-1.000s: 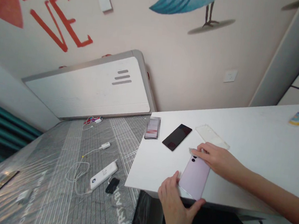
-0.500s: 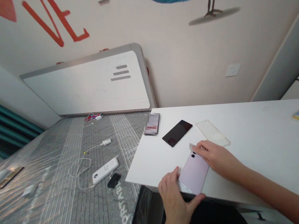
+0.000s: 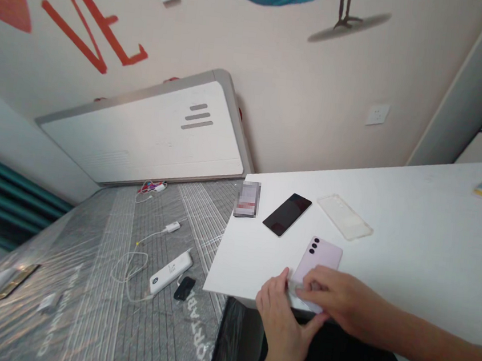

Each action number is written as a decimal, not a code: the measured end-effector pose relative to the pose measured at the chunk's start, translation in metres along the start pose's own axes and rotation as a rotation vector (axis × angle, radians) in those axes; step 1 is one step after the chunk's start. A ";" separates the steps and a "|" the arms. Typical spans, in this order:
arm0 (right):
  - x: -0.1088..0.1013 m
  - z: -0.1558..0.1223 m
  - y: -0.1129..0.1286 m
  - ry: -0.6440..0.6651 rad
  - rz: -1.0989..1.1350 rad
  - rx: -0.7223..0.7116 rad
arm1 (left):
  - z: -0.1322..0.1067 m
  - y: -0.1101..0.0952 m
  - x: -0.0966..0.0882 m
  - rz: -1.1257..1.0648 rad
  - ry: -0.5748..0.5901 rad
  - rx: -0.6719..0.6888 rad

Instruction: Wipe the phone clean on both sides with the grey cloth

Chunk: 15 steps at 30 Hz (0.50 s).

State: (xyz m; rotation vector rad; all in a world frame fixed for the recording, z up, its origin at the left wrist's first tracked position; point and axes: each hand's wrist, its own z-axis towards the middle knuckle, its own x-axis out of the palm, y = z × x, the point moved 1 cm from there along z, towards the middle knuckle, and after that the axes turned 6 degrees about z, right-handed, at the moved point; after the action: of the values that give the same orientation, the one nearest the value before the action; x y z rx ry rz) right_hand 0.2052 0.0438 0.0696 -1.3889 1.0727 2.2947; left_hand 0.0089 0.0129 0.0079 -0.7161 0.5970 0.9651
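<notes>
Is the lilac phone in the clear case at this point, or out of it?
Out of it. The clear case lies apart on the white table, and the phone lies back up nearby, its camera lenses showing.

A white table (image 3: 412, 227) holds a lilac phone (image 3: 318, 254) (cameras up), clear case (image 3: 344, 217).

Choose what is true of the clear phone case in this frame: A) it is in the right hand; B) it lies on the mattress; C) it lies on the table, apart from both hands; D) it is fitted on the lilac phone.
C. The clear phone case lies on the white table beyond the lilac phone, touched by neither the left hand nor the right hand.
</notes>
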 end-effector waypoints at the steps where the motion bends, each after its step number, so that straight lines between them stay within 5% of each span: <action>1: 0.002 -0.002 0.007 0.035 0.034 -0.036 | 0.000 0.000 0.000 -0.005 0.001 -0.002; 8: -0.036 0.008 -0.046 -0.224 -0.107 0.194 | 0.000 0.000 -0.001 0.009 0.034 -0.014; 15: -0.014 0.003 -0.014 0.002 -0.030 -0.036 | -0.001 0.001 0.002 0.007 0.006 -0.013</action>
State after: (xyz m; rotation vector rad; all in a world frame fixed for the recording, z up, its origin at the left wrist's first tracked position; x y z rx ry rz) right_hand 0.2181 0.0577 0.0757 -1.4107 1.0092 2.3033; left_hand 0.0084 0.0133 0.0053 -0.7288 0.5999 0.9746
